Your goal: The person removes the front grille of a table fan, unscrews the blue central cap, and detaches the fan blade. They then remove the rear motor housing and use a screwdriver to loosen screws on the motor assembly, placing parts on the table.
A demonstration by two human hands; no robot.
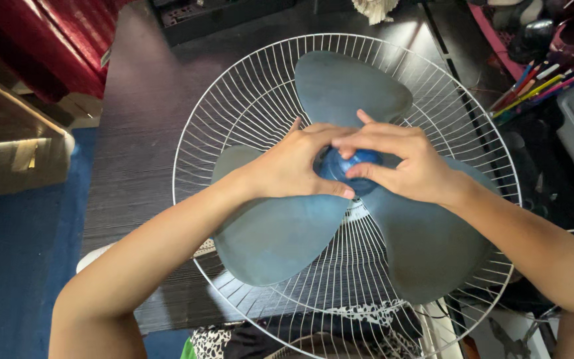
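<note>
A grey-blue three-bladed fan blade [280, 236] lies inside a round white wire guard [234, 100], seen from above. At its centre sits a blue plastic hub cap [343, 166]. My left hand [293, 163] wraps the hub from the left, thumb under it. My right hand [403, 159] grips the same hub from the right, fingers laid across its top. Both hands meet over the centre and hide most of the cap.
The fan rests over a dark wood-grain table [137, 126]. Red cloth [68, 36] hangs at the top left. Coloured pens [533, 86] and clutter lie at the top right. A blue floor [14, 266] shows at the left.
</note>
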